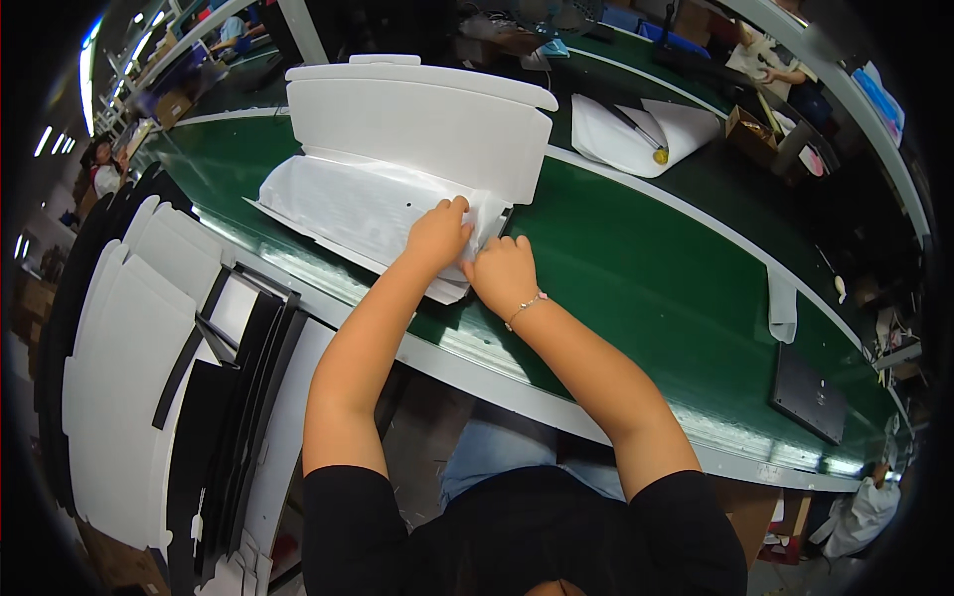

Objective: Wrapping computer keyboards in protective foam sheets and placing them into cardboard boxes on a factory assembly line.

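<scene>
An open white cardboard box [427,119] stands on the green conveyor, its lid raised at the far side. Thin, shiny white wrapping [338,204] covers what lies inside, so the contents are hidden. At the box's right end, my left hand [439,236] has its fingers closed on the crumpled wrapping. Close beside it, my right hand [503,274] is at the right end wall with bent fingers pressed together. Whether those fingertips grip wrapping or cardboard is hidden.
Stacked white and black box blanks [149,348] stand at my left. Along the green belt [636,288] to the right lie a folded white sleeve [781,303] and a dark flat laptop-like device [808,393]. Beyond the rail are white sheets [616,139]. Other people work farther off.
</scene>
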`<state>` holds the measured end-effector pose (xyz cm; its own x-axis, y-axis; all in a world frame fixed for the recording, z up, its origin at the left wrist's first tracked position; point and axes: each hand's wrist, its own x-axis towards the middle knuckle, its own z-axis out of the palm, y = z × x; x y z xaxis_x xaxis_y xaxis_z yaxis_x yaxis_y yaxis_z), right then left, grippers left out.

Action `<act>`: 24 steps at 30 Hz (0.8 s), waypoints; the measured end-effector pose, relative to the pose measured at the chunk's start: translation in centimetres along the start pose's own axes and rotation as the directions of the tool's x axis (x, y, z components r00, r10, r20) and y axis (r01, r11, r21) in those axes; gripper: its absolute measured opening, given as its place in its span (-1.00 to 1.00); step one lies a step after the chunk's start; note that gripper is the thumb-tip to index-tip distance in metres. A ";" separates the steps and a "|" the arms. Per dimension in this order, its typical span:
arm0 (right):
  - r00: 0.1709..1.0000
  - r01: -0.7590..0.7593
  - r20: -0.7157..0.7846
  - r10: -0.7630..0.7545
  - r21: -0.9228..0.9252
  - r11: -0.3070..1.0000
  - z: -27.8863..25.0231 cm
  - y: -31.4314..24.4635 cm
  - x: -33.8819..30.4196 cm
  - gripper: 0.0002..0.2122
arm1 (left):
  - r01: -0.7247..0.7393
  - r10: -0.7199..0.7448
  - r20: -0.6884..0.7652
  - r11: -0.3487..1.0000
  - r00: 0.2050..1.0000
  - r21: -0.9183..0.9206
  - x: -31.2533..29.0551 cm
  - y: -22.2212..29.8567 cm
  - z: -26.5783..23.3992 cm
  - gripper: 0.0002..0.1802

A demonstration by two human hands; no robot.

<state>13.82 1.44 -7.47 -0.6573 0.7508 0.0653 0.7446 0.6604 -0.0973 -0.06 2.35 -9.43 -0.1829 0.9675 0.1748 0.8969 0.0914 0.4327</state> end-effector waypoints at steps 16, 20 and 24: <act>0.996 -0.083 0.055 0.068 0.848 0.524 -0.5 11.5 -15.0 -0.82 | -0.148 0.159 0.006 0.903 0.987 0.403 0.6 2.5 -0.5 -0.82; 0.930 -0.219 0.013 0.367 0.822 0.526 0.0 17.9 -16.1 -0.83 | -0.217 0.164 -0.165 0.896 0.973 -0.388 -2.8 12.6 -1.6 -0.89; 0.867 -0.263 -0.046 0.496 0.803 0.535 -1.7 20.8 -14.8 -0.83 | -0.294 0.298 -0.099 0.733 0.949 -0.613 -5.8 16.8 5.0 -0.94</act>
<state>39.25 4.08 -8.82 -0.1952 0.9793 0.0540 0.4782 0.1431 -0.8665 18.09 -0.57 -7.56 0.0540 0.9224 0.3823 0.4642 -0.3622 0.8083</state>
